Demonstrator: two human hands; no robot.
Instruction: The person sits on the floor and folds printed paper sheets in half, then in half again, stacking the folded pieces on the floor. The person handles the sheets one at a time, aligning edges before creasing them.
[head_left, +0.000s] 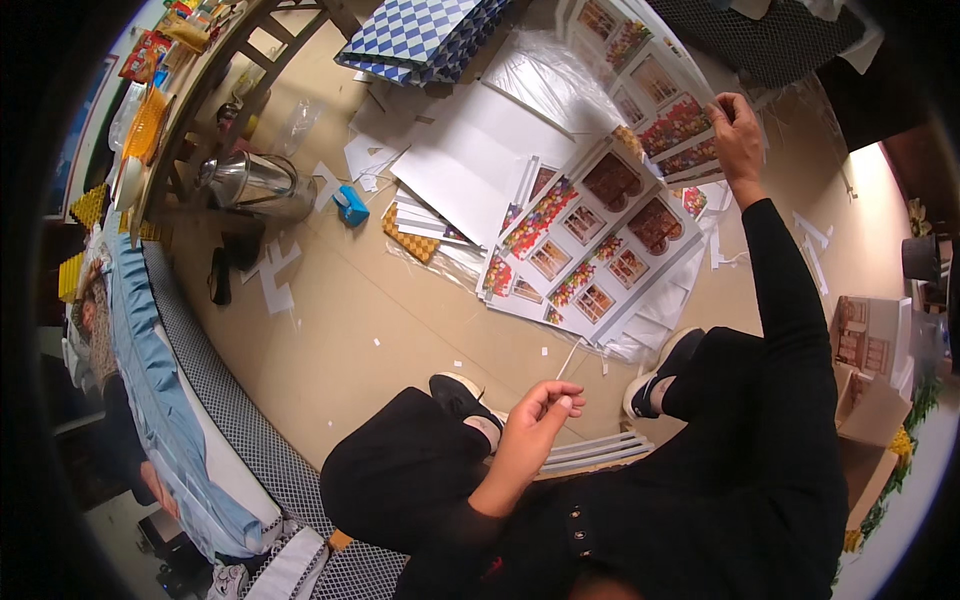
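Observation:
My right hand grips the lower right edge of a printed cardboard sheet with pictures of windows and flowers, raised and tilted over the floor. Below it lies a pile of similar printed house-front sheets, some overlapping. A large plain white sheet rests at the pile's left. In front of my lap, my left hand has loosely curled fingers. A thin white strip shows just beyond those fingertips; whether they hold it is unclear.
Clear plastic wrap and blue-and-white checkered boards lie farther off. White offcuts, a blue object and a metal jug are at left. Another person is on a bed. A cardboard box stands at right.

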